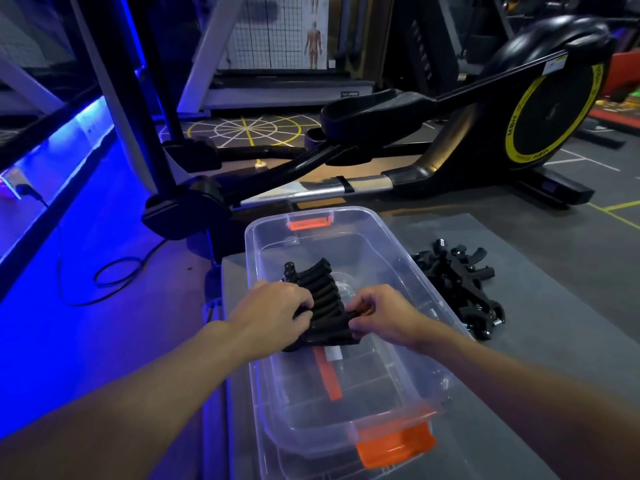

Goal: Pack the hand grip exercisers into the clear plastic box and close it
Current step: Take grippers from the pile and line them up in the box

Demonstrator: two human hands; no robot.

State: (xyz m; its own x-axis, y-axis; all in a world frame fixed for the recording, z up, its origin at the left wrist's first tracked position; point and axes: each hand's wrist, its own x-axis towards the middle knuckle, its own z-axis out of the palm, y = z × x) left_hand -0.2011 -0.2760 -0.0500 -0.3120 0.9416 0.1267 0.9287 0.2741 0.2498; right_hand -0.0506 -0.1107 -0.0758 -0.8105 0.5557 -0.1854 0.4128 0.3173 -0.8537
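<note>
On the bench (554, 341), head view: both hands grip exercisers inside the clear plastic box (311, 417).
Left hand (277, 306) and right hand (384, 315) clasp opposite sides of a row of hand grip exercisers (325, 299) mid-box; the row runs lengthwise, handles crosswise. A loose pile (457, 285) lies just right; an elliptical trainer (519, 116) stands behind.
</note>
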